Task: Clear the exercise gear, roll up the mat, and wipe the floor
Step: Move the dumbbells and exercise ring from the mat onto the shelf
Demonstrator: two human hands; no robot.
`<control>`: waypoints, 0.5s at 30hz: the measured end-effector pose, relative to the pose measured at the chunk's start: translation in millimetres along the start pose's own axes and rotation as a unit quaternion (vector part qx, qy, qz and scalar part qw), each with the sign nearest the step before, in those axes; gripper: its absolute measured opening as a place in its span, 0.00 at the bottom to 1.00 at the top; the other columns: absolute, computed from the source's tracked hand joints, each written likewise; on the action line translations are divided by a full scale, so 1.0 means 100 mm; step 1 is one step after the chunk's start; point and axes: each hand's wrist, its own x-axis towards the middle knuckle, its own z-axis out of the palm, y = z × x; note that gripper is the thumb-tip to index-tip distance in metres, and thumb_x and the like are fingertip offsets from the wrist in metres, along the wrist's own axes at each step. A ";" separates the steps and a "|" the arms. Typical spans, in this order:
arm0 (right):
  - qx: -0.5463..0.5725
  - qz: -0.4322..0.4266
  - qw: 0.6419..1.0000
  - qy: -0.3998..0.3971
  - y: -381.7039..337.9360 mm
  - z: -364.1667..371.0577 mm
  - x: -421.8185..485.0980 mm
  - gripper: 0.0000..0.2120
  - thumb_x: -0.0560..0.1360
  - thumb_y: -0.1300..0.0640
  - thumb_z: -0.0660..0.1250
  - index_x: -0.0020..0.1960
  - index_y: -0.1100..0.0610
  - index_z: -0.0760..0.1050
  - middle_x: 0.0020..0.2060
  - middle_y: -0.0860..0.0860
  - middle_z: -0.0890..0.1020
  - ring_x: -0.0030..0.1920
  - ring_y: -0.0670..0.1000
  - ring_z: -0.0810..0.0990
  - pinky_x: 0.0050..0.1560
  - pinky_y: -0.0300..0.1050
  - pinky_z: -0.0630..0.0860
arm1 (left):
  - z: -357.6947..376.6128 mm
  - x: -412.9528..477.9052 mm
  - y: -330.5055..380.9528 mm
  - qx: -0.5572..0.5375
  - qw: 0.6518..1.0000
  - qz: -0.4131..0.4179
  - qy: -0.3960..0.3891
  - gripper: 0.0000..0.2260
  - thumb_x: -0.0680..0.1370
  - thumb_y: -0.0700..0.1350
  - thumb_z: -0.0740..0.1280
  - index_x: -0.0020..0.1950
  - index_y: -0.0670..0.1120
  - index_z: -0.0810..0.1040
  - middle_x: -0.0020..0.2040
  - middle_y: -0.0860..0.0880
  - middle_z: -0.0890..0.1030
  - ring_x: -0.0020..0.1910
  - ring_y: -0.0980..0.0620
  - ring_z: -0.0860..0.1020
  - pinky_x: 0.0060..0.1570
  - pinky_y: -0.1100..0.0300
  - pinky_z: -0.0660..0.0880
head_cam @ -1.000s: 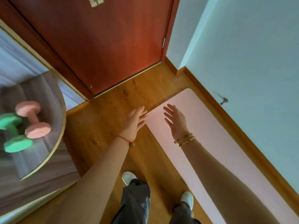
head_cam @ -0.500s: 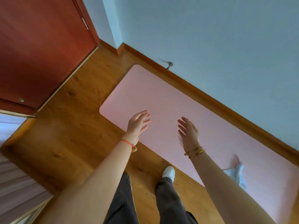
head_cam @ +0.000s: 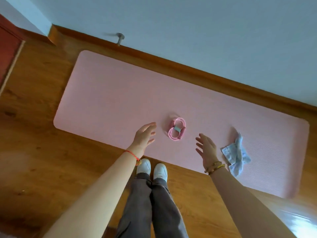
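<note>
The view has swung to the right since the earlier frames: the red door, which filled the left side half a second ago, is now only a sliver at the left edge, and the whole pink mat [head_cam: 120,93] lies in sight, flat and unrolled on the wooden floor [head_cam: 34,152] along the skirting board. A pink resistance band [head_cam: 176,128], coiled in a figure eight, has come into view; it rests on the mat between the two hands, just ahead of the fingertips. The left hand [head_cam: 145,137] is spread wide and empty, above the near edge of the mat, with a red string bracelet at the wrist. The right hand [head_cam: 206,148] is likewise open and holds nothing. Just to the right of it, a crumpled light blue cloth [head_cam: 237,153] lies on the mat, now seen in full. White shoes stand at the mat's edge, below the left hand.
</note>
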 end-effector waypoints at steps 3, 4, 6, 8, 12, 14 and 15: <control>-0.010 0.013 1.000 -0.006 0.23 0.00 0.51 0.13 0.81 0.53 0.63 0.63 0.55 0.74 0.61 0.55 0.78 0.62 0.56 0.75 0.65 0.54 0.73 | 0.21 0.52 -0.27 0.034 0.999 -0.018 -0.004 0.17 0.82 0.49 0.64 0.71 0.48 0.73 0.70 0.46 0.74 0.68 0.47 0.73 0.69 0.49 0.71; -0.014 0.013 1.000 -0.011 0.31 0.02 0.69 0.13 0.81 0.52 0.63 0.64 0.55 0.74 0.62 0.55 0.77 0.60 0.55 0.75 0.64 0.53 0.73 | 0.27 0.71 -0.35 0.046 0.999 -0.020 -0.009 0.18 0.82 0.49 0.64 0.71 0.48 0.72 0.70 0.46 0.74 0.69 0.47 0.73 0.69 0.49 0.71; -0.032 0.009 0.999 -0.025 0.47 0.07 1.10 0.17 0.81 0.52 0.63 0.67 0.56 0.73 0.63 0.55 0.76 0.59 0.53 0.74 0.62 0.50 0.73 | 0.35 1.10 -0.54 0.066 0.997 -0.023 -0.016 0.18 0.82 0.50 0.65 0.71 0.48 0.71 0.71 0.46 0.73 0.70 0.47 0.72 0.69 0.49 0.70; -0.053 0.005 0.998 -0.034 0.62 0.16 1.48 0.19 0.81 0.53 0.63 0.70 0.57 0.71 0.63 0.54 0.76 0.60 0.52 0.73 0.62 0.50 0.73 | 0.39 1.47 -0.72 0.079 0.996 -0.027 -0.019 0.19 0.82 0.50 0.64 0.72 0.48 0.70 0.72 0.46 0.72 0.71 0.47 0.70 0.70 0.49 0.68; -0.085 -0.007 0.996 -0.032 0.92 0.40 2.26 0.23 0.80 0.53 0.65 0.72 0.59 0.68 0.60 0.53 0.74 0.62 0.54 0.74 0.66 0.53 0.73 | 0.45 2.23 -1.11 0.113 0.992 -0.044 -0.016 0.20 0.83 0.48 0.63 0.75 0.48 0.68 0.73 0.46 0.70 0.71 0.47 0.69 0.70 0.50 0.67; -0.105 -0.009 0.994 -0.029 1.09 0.50 2.61 0.24 0.79 0.55 0.66 0.73 0.60 0.66 0.61 0.54 0.75 0.60 0.54 0.74 0.54 0.44 0.74 | 0.47 2.57 -1.32 0.134 0.989 -0.053 -0.020 0.21 0.83 0.47 0.63 0.76 0.47 0.66 0.74 0.46 0.70 0.71 0.47 0.69 0.66 0.52 0.68; -0.122 -0.011 0.992 -0.021 1.18 0.55 2.77 0.25 0.78 0.56 0.67 0.73 0.60 0.65 0.61 0.55 0.75 0.57 0.53 0.74 0.48 0.40 0.72 | 0.48 2.73 -1.42 0.141 0.988 -0.058 -0.023 0.22 0.83 0.46 0.63 0.77 0.47 0.65 0.75 0.46 0.69 0.72 0.47 0.69 0.65 0.52 0.68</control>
